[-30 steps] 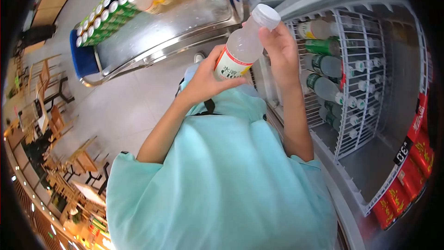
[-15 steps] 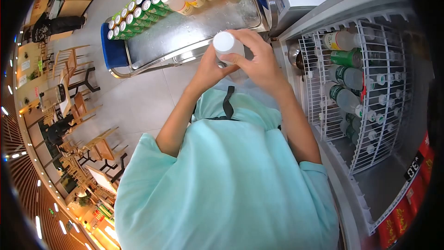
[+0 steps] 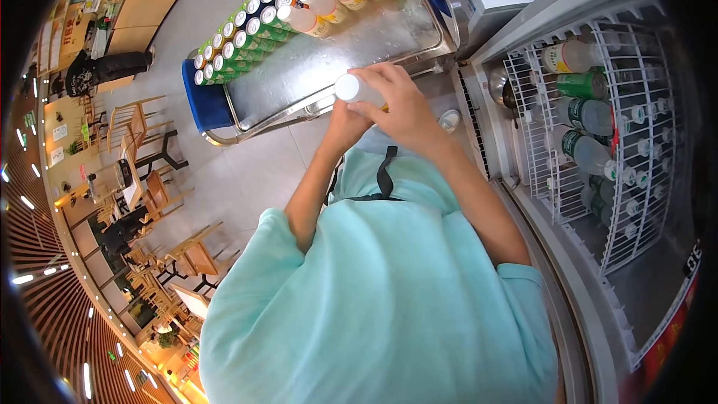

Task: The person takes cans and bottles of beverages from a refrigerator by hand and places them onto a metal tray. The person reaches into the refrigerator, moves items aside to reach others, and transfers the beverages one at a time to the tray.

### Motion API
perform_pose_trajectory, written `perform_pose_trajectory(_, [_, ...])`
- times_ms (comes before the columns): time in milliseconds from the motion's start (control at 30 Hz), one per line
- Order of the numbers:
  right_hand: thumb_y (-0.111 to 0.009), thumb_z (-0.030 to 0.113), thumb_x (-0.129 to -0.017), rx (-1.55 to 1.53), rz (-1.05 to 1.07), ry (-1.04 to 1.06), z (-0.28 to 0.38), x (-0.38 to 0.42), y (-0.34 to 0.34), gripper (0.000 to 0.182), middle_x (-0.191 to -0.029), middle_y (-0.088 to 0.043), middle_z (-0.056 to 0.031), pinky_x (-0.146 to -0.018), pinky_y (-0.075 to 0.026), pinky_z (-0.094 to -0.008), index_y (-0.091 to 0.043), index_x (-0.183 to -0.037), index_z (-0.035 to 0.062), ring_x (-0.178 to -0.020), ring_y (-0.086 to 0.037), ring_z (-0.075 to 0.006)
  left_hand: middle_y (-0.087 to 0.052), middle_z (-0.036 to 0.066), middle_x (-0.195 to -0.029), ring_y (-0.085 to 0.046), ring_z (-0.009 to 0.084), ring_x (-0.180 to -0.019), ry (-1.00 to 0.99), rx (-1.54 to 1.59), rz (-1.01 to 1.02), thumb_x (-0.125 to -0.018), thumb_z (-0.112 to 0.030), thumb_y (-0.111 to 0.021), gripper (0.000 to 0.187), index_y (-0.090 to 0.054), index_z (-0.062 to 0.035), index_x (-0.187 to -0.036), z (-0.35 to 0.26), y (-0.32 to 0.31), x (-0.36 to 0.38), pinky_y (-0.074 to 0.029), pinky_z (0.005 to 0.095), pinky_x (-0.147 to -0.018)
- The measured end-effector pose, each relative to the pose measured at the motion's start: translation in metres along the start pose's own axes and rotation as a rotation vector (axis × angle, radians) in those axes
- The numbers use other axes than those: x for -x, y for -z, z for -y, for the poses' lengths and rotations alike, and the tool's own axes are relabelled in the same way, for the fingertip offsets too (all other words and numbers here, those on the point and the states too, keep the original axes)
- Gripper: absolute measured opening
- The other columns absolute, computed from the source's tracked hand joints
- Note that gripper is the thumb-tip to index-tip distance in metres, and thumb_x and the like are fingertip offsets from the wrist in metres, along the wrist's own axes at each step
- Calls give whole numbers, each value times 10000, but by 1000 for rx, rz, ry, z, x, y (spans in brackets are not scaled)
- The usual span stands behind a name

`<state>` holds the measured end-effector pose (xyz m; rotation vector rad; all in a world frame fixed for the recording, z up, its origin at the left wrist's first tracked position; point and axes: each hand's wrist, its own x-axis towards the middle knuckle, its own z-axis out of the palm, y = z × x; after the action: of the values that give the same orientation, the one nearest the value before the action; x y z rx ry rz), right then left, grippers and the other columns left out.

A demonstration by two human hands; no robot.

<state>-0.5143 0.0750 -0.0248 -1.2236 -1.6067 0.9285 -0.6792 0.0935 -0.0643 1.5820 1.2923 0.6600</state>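
Note:
In front of my body a white-capped drink bottle (image 3: 363, 93) is held, its cap facing up at the camera. My right hand (image 3: 402, 105) is closed around the upper side of the bottle. My left hand (image 3: 347, 126) wraps it from below and the left, with some fingers hidden. Just beyond my hands, a metal cart (image 3: 314, 63) bears rows of green drink cans (image 3: 253, 33). Several white-capped bottles (image 3: 323, 6) of a similar look stand upright along the near side of those cans.
To my right is an open fridge with a white wire rack (image 3: 609, 150) holding bottles and a green can (image 3: 582, 85). A metal bowl (image 3: 499, 87) sits beside the rack. On the left are wooden chairs (image 3: 157, 193) and a person in dark clothes (image 3: 112, 67).
The bottle and both hands have shifted slightly left and down, and the bottle is tilted more. The view has turned, so the cart and fridge rack appear further right.

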Motion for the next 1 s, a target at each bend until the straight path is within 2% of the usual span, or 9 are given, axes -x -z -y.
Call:
perform_pose_trajectory(200, [-766,283,-867,115,-2,60,10,-30,-51,486,-1154,-607,-123,-984,-472,-423,-642,-1292,83,-1129,-568,-333,-691,135,-1163,-680,245,-1045,35,13,-36,-779,-90,-836,543,-594,-2,-1258,46,42,-1,-549,380,-891])
perform_pose_trajectory(300, [-785,279,-840,169,15,61,16,-51,-81,461,-1122,-619,-124,-953,-482,-434,-648,-1229,73,-1099,-577,-341,-689,153,-1191,-683,261,-1075,-69,60,-95,-761,-101,-850,582,-586,-6,-1270,75,73,-5,-545,390,-899])
perform_pose_trajectory(400, [-794,261,-822,214,23,120,13,-68,-116,433,-1091,-628,-125,-935,-486,-441,-646,-1180,66,-1086,-582,-348,-686,169,-1211,-681,281,-1105,-82,-67,-116,-729,-93,-870,651,-564,-12,-1297,104,106,-8,-540,398,-918])
perform_pose_trajectory(500, [-794,241,-821,231,86,94,3,-90,-148,436,-1087,-633,-129,-934,-488,-441,-635,-1180,51,-1082,-588,-339,-680,178,-1225,-678,297,-1122,-109,-76,-117,-698,-87,-895,730,-533,-21,-1328,132,132,-17,-536,398,-940])
perform_pose_trajectory(600, [-787,229,-829,187,153,-67,-8,-107,-172,459,-1128,-641,-136,-949,-486,-434,-620,-1209,33,-1090,-595,-333,-675,182,-1236,-674,310,-1135,34,157,-112,-675,-92,-916,780,-514,-23,-1341,159,147,-27,-535,398,-952])
perform_pose_trajectory(700, [-785,226,-833,237,175,-66,-32,-109,-197,484,-1161,-644,-140,-974,-476,-422,-608,-1236,23,-1097,-599,-333,-675,179,-1242,-667,314,-1153,48,112,-130,-682,-113,-920,761,-517,-18,-1321,197,151,-33,-530,396,-960])
perform_pose_trajectory(800, [-783,224,-836,303,175,-33,-47,-117,-212,485,-1171,-647,-143,-999,-464,-424,-611,-1246,30,-1124,-586,-345,-678,175,-1235,-664,314,-1153,64,167,-149,-693,-122,-913,737,-523,-16,-1309,211,156,-43,-524,394,-961])
perform_pose_trajectory(933, [-819,231,-779,452,194,129,-54,-162,-213,472,-1180,-635,-142,-964,-473,-464,-647,-1185,61,-1104,-579,-365,-677,169,-1223,-657,319,-1150,55,227,-201,-707,-132,-901,702,-541,-22,-1299,214,166,-72,-514,402,-959])
perform_pose_trajectory(1000, [-833,239,-762,581,237,169,-52,-190,-213,479,-1175,-634,-140,-963,-469,-467,-657,-1173,66,-1102,-575,-357,-652,195,-1249,-625,357,-1174,29,169,-248,-710,-178,-903,710,-556,-37,-1313,212,174,-92,-493,434,-985])
